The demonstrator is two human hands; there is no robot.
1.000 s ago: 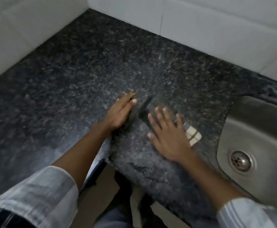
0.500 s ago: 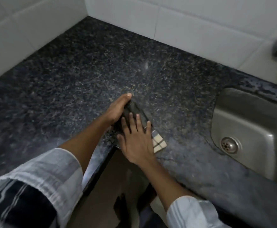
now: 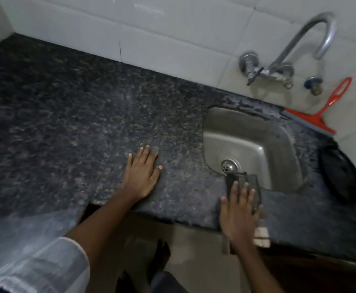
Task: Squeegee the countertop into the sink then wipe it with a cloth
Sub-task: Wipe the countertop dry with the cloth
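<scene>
A dark cloth (image 3: 251, 182) with a pale checked corner lies on the black granite countertop (image 3: 67, 115) at the front rim of the steel sink (image 3: 278, 149). My right hand (image 3: 240, 212) presses flat on the cloth, fingers spread, and covers most of it. My left hand (image 3: 142, 174) rests flat and empty on the counter, left of the sink. A red squeegee (image 3: 318, 117) leans against the tiled wall behind the sink's right corner.
A curved metal tap (image 3: 282, 56) is fixed to the white tiled wall above the sink. A dark round object (image 3: 341, 172) sits on the counter to the right of the sink. The counter's front edge has a step below my left wrist.
My right hand has slid the cloth rightward along the front edge to the sink rim. My left hand has let go of the cloth and lies flat. The view has swung right.
</scene>
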